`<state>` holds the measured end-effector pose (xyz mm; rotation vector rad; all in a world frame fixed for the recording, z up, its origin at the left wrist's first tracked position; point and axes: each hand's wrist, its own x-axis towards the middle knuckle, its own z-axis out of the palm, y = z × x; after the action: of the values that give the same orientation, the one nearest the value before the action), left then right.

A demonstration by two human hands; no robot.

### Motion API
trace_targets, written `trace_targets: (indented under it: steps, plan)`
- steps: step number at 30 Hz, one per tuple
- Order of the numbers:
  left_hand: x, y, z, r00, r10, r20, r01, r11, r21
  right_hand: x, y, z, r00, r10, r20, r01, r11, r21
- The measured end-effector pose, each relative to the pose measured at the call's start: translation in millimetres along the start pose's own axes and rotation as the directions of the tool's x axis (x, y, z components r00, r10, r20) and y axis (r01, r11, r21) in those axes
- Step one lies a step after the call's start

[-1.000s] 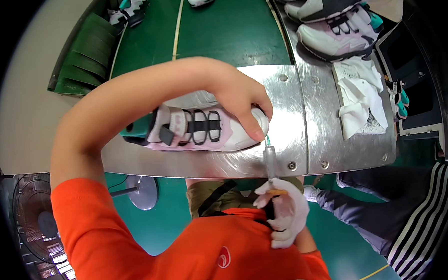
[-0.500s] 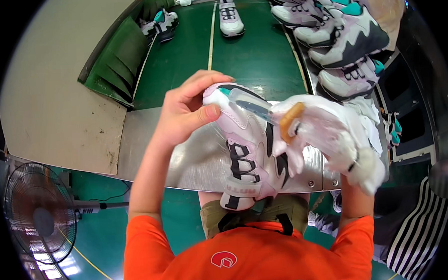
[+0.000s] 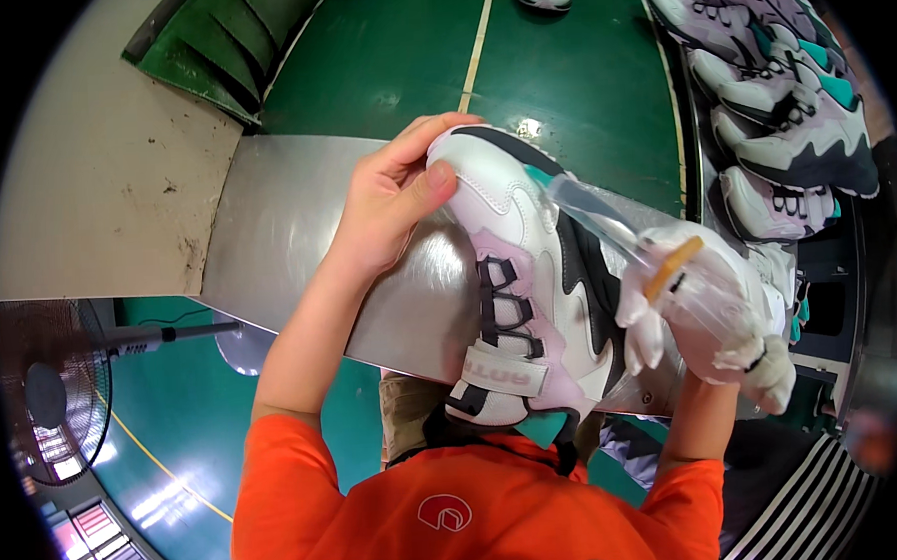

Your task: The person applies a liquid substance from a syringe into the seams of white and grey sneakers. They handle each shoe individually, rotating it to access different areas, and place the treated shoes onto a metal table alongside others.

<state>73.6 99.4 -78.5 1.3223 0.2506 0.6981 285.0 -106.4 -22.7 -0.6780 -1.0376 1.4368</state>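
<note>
Sneaker (image 3: pixel 554 287) sticks out heel-first past the bench's (image 3: pixel 276 217) near edge, left hand (image 3: pixel 390 207) pinching its toe, gloved right hand (image 3: pixel 705 299) gripping a syringe (image 3: pixel 606 218), teal tip (image 3: pixel 537 174) near the toe-end sole. Looks mid-job imo; can't tell how much is done or left.

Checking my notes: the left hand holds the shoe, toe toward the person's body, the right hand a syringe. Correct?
No: in the head view, the shoe's toe points away from the body. The left hand holds it, and the right hand the syringe.
</note>
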Motion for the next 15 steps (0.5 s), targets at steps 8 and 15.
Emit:
trace_targets:
  steps: [8, 15]
  plan:
    - [0, -2, -3, 0.997, -0.071, -0.004, 0.071, 0.995, -0.069, -24, -2, 8, 0.966, -0.003, -0.26, 0.007, 1.0, 0.015]
    - [-1, -9, -4, 0.994, -0.099, -0.036, 0.093, 0.986, -0.141, -42, 6, -3, 0.942, -0.172, -0.288, 0.138, 0.981, -0.134]
